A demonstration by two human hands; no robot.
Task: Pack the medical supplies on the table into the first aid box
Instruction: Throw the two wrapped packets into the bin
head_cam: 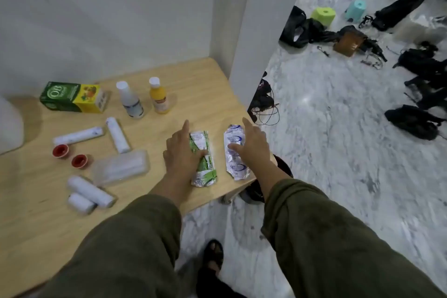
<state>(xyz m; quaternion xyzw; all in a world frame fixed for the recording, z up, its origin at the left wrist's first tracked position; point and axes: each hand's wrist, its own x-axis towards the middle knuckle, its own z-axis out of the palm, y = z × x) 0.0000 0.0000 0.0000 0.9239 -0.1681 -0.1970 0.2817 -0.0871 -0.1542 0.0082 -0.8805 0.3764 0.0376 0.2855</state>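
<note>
Left hand [181,150] lies flat, fingers spread, on the green-and-white pill strip [203,159] at frame centre; thumb presses its middle, nothing gripped. That strip runs long axis near-vertical in the frame, top end tilted slightly left. Right hand [251,145] is open too, fingers splayed, thumb touching the silver-and-blue pill strip [235,152] just right of the first; not grasped. This strip lies roughly parallel, near the wooden table [48,213] right edge, lower end at the corner.

Left of the hands: a clear plastic packet [121,167], long axis slanting up-right. Above it two white tubes [118,134], one pointing up-left, one [77,135] nearly horizontal. Two red-capped small pots [61,151], [79,161] sit just beside the packet's left end. Lower left, two white bandage rolls [90,191], [81,203] touching, both slanting down-right, blurred.

Upper table: a white bottle [129,100] and a yellow bottle [159,97] upright, side by side. Green-and-yellow carton [72,98] lies on its side at left. White rounded object [9,123] at far left edge, cut off; cannot tell what it is.

Dark bags and clutter on marble floor [338,152], upper right.
</note>
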